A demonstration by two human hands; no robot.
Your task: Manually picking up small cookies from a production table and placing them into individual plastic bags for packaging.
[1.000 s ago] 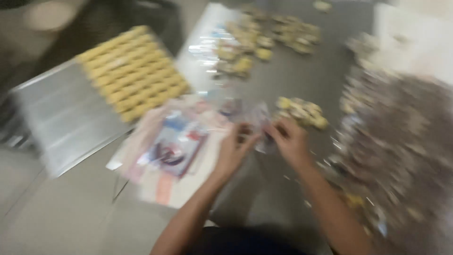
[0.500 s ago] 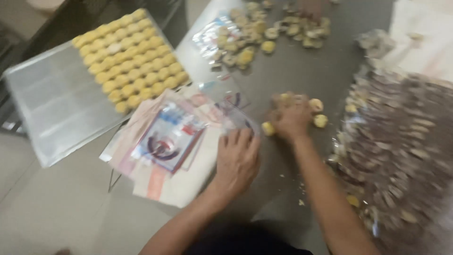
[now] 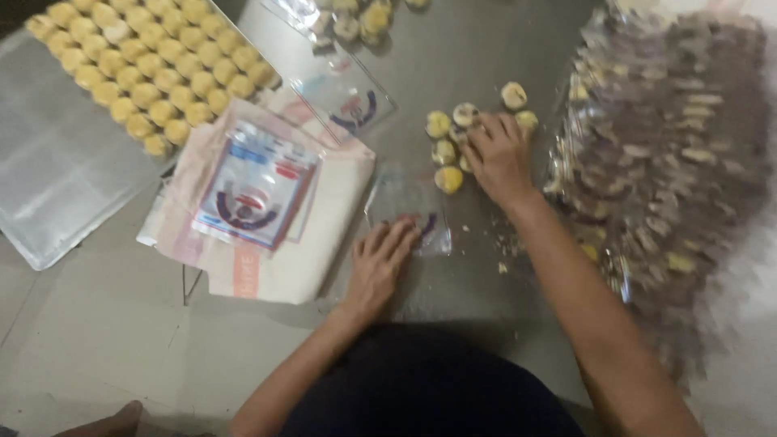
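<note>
Yellow round pastries (image 3: 453,142) are lying in a loose cluster on the grey desk (image 3: 453,73), and the right hand (image 3: 498,154) is resting over them with its fingers curled down on the pieces nearest the wrist; whether it is actually gripping one, I cannot tell. The left hand (image 3: 380,263) is lying flat and spread, fingertips pressing on the edge of a small clear packet (image 3: 409,202) that is sitting just beside the cluster. Judging by this, the bagging step is under way: one hand is steadying the packet while the other is gathering pieces. The next move is likely calling for the packet's mouth to be held open and a pastry brought across the short gap without crushing it.

Left of the hands, a stack of printed packets (image 3: 255,186) is lying on a pale sack (image 3: 316,259), and a metal tray (image 3: 57,178) is carrying neat rows of pastries (image 3: 146,69). A heap of wrapped pieces (image 3: 664,162) is filling the right side.

Compared with half a second ago, the left hand is now sitting lower and off the printed stack, on the single packet, while the right hand is staying on the cluster.
</note>
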